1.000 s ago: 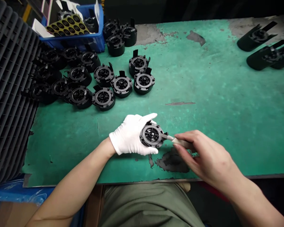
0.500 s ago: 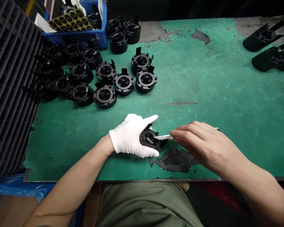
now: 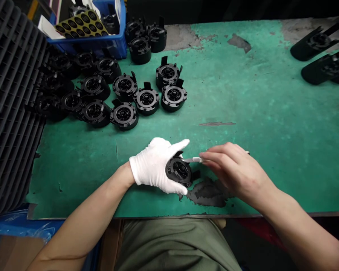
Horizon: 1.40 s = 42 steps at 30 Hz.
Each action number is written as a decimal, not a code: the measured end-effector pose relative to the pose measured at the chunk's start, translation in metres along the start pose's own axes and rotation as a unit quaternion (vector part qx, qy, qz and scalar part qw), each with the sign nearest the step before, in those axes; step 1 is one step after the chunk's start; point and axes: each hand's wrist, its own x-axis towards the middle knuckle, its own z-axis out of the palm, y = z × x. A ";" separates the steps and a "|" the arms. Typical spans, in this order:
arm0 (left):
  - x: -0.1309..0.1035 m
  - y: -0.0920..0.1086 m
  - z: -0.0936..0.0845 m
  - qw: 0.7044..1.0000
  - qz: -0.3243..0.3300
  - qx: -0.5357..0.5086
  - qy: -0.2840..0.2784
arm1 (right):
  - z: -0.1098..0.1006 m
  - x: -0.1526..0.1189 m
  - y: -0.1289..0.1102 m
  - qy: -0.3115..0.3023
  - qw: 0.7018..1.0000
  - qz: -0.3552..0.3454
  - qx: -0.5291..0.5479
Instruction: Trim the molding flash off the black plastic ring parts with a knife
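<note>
A white glove covers my left hand (image 3: 158, 165), which is wrapped round a round black plastic part (image 3: 179, 170) near the table's front edge. The part's ringed face is turned up. My bare right hand (image 3: 234, 165) pinches a small knife-like tool (image 3: 192, 160) with a pale handle and a thin blade. The blade's tip lies at the upper rim of the part, close to my gloved fingers. Most of the tool's handle is hidden under my right hand.
Several similar black parts (image 3: 124, 114) stand at the left and middle back of the green table (image 3: 257, 105). Behind them is a blue bin (image 3: 118, 45) with a sticker sheet (image 3: 81, 26). Taller black parts (image 3: 306, 47) stand at the back right. A grey ribbed rack (image 3: 11, 94) borders the left.
My right hand has moved slightly left and up, and the blade's tip has gone from the part's centre to its upper rim. The held part has turned and tilted slightly in my left hand.
</note>
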 end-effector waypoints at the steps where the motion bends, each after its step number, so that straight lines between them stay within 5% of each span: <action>1: -0.001 -0.001 0.001 1.000 0.003 -0.001 0.007 | 0.002 0.000 0.000 0.024 1.000 0.013 0.002; 11: -0.004 -0.009 -0.005 0.993 0.096 -0.024 0.068 | 0.004 -0.024 -0.002 0.052 0.993 0.109 0.001; 16: -0.007 -0.007 -0.010 0.989 0.045 -0.050 0.130 | -0.002 -0.033 0.001 0.025 0.991 0.132 0.014; 21: -0.006 -0.006 -0.003 0.992 0.028 -0.032 0.117 | -0.004 -0.033 0.000 -0.042 0.996 0.080 0.013; 28: 0.001 -0.014 0.008 0.990 0.061 0.024 0.127 | -0.001 -0.014 -0.002 -0.030 0.998 -0.010 -0.060; 42: 0.006 -0.009 0.002 0.992 0.055 -0.006 0.114 | -0.001 -0.006 -0.010 -0.044 0.994 -0.026 -0.098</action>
